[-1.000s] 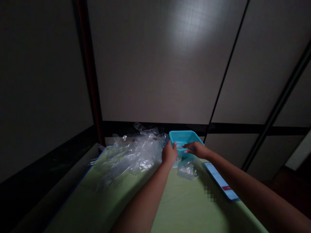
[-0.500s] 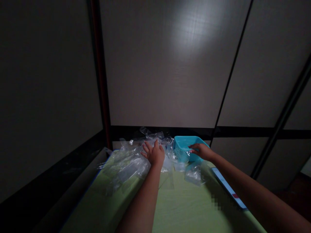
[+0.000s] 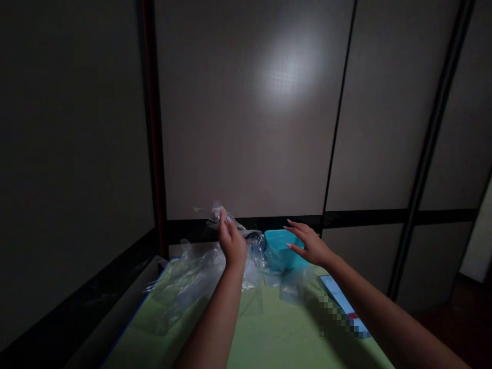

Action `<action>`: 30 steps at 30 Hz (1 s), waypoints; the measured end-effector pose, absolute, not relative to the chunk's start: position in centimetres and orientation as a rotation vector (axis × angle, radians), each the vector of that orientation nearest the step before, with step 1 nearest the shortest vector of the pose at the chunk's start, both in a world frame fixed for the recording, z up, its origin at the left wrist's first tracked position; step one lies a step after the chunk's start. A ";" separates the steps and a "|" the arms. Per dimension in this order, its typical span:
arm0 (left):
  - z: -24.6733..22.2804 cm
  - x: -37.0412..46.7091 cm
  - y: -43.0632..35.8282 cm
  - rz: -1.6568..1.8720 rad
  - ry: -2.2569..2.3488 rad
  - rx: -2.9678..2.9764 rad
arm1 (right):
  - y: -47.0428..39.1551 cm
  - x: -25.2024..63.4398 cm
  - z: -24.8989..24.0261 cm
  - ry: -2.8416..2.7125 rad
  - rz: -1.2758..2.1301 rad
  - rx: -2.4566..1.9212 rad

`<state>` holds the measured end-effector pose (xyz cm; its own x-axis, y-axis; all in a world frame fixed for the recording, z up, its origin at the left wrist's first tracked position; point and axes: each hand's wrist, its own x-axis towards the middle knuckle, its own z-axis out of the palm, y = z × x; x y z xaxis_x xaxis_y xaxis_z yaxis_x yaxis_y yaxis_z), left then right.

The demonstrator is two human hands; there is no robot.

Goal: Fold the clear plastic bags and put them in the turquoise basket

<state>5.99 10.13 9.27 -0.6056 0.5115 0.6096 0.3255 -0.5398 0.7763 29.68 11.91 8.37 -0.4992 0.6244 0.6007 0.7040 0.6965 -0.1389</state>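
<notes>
My left hand (image 3: 232,242) is raised above the back of the table, its fingers closed on a crumpled clear plastic bag (image 3: 218,211). Beneath and left of it spreads a heap of clear plastic bags (image 3: 192,277). My right hand (image 3: 307,243), fingers apart and holding nothing, hovers at the right side of a turquoise plastic box (image 3: 282,256). The hand hides part of the box's rim and inside. Another clear plastic bag (image 3: 292,289) lies in front of the box.
A flat light-blue object with a red patch (image 3: 342,302) lies on the green tabletop (image 3: 269,333), under my right forearm. Wardrobe panels (image 3: 246,128) stand close behind the table. A dark panel (image 3: 77,128) rises at the left.
My left hand, spread over the bags before, has closed on a plastic bag and lifted it up and left. My right hand has come up from inside the box with fingers spread. The view has shifted slightly.
</notes>
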 end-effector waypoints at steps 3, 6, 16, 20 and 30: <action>12.3 5.2 7.1 2.395 0.895 1.189 | 9.1 28.1 9.4 -2.046 0.126 -0.769; 12.3 3.7 5.1 2.297 0.779 1.226 | 6.7 25.6 9.1 -1.999 0.595 -0.630; 1.2 -1.1 1.5 1.543 0.985 1.097 | 6.6 16.9 0.0 -1.958 0.455 -0.747; -0.2 -0.4 1.4 1.490 1.058 1.245 | 7.7 17.7 -1.1 -1.727 0.465 -0.806; -2.1 -1.0 2.2 1.530 1.504 1.504 | 7.4 19.3 -1.1 -1.535 0.547 -0.825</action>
